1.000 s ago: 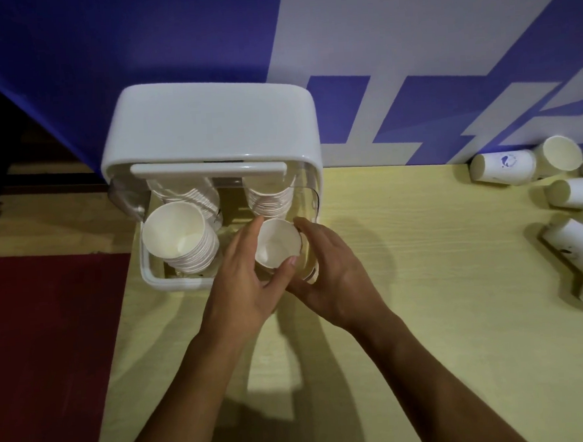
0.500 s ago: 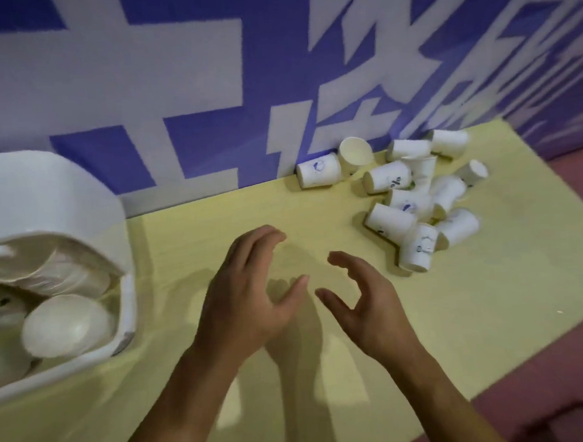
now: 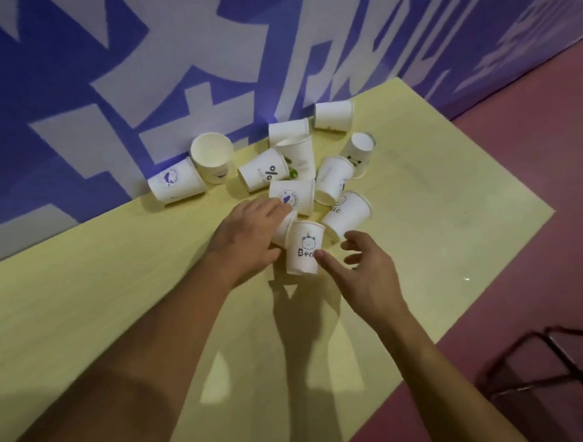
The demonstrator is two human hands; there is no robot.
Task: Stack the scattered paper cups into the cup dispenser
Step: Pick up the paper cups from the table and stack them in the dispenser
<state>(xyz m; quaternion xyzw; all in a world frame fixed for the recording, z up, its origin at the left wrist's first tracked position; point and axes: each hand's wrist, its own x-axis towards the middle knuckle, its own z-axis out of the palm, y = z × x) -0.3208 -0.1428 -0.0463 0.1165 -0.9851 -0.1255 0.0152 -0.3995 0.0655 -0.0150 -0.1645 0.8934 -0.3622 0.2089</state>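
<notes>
Paper cups lie heaped by the table's far edge, against the wall. Your left hand curls round a half-hidden cup; your right hand is spread, its thumb touching the Bee cup, nearest you.

Paper cups: about a dozen, white, small printed logos, most on sides, loose heap on table near wall.
"Bee" cup: nearest edge of heap, print facing up.
Partly hidden cup: just left of it, under curled fingers of left hand.
"HELLO" cup: on side, just right.
Whale-print cup: leftmost, on side, at wall.
Open-mouthed cup: beside it, mouth toward camera.
</notes>
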